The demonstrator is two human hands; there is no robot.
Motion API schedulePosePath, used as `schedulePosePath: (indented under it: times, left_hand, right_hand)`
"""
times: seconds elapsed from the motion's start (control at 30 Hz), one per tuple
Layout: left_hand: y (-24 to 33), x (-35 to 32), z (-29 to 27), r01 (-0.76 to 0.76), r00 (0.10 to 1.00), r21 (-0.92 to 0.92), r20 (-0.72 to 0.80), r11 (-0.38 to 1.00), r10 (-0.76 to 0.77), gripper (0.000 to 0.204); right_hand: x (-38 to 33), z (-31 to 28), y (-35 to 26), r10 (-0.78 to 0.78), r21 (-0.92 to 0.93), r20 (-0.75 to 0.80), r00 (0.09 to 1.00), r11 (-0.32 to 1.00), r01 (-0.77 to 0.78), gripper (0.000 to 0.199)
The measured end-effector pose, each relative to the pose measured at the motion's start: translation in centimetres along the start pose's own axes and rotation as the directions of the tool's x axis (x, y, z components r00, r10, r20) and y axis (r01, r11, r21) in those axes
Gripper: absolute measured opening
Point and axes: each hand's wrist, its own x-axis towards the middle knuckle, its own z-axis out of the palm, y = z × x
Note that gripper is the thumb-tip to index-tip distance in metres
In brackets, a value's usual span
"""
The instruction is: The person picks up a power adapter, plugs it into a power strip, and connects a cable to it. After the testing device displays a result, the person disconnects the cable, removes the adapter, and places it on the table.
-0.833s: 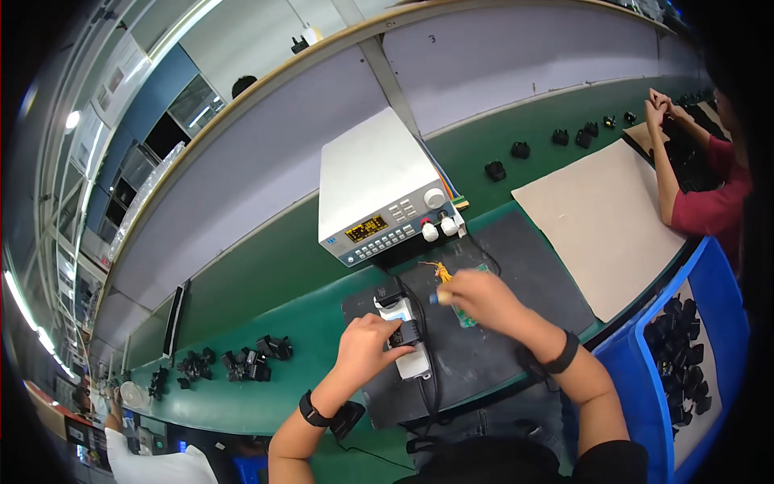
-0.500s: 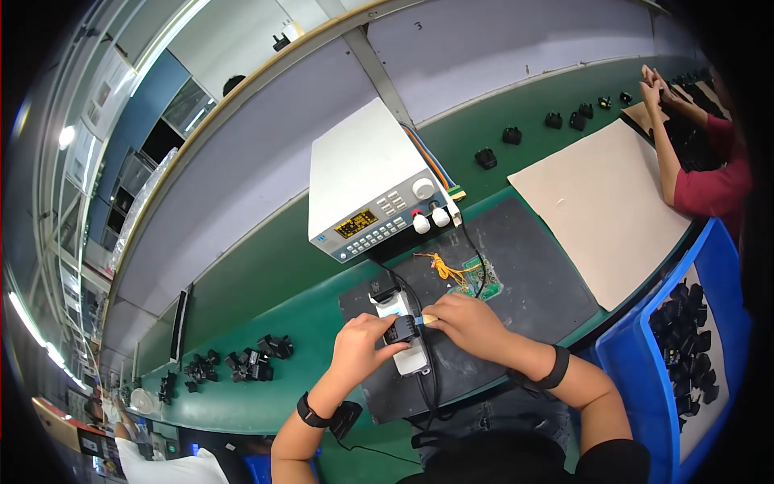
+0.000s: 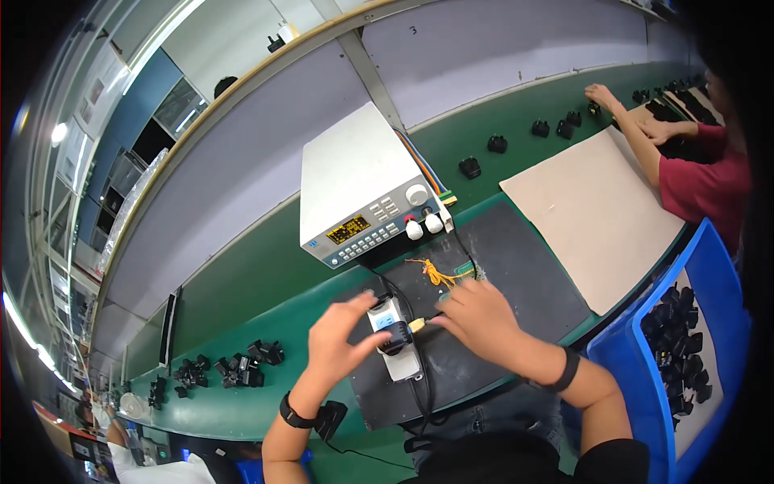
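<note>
A white power strip lies on the dark mat with a black power adapter plugged into it. From the adapter's right side sticks a pale yellow USB plug on a dark cable. My left hand is open around the adapter's left side, its thumb tip close to or touching the adapter. To the right of the plug is my right hand, thumb and forefinger apart beside the cable end; its other fingers are partly hidden. Another black adapter sits at the strip's far end.
Behind the strip stands a white bench instrument with a lit display. Yellow wires and a green circuit board lie near it. Black adapters cluster at left; a blue bin holds more. A co-worker's hand touches an adapter at far right.
Both my hands have loosened and drawn apart from the adapter and the USB plug, which stay joined on the strip. The co-worker's hands have separated, one reaching to an adapter.
</note>
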Motion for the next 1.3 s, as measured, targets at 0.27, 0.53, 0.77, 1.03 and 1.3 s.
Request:
schedulePosePath:
  times: [0.27,0.53,0.77,1.03,1.3]
  left_hand:
    - [-4.1,3.2,2.5,0.204,0.942,0.178,0.231,0.963,-0.242,0.047]
    - [-1.6,2.9,-3.4,0.193,0.978,0.050,-0.094,0.980,-0.188,0.042]
    - [-10.3,-9.2,-5.5,0.501,0.828,0.356,0.068,0.789,-0.557,0.039]
    - [-14.8,-15.7,-3.9,0.424,0.829,0.525,0.103,0.738,-0.550,0.057]
    - [-9.5,-13.4,-6.4,0.425,0.876,0.522,-0.032,0.739,-0.481,0.067]
  right_hand:
    - [-8.1,2.8,-4.2,0.127,-0.213,0.501,0.856,0.977,-0.021,0.063]
    - [-7.6,3.9,-4.8,0.145,-0.307,0.464,0.874,0.952,0.006,0.059]
    - [-1.7,-2.0,0.5,0.205,0.370,0.718,0.665,0.697,-0.614,0.025]
    - [10.1,5.8,23.9,0.530,-0.209,0.186,0.827,0.844,-0.494,0.069]
    - [13.7,14.8,30.3,0.515,-0.083,0.377,0.770,0.846,-0.526,0.063]
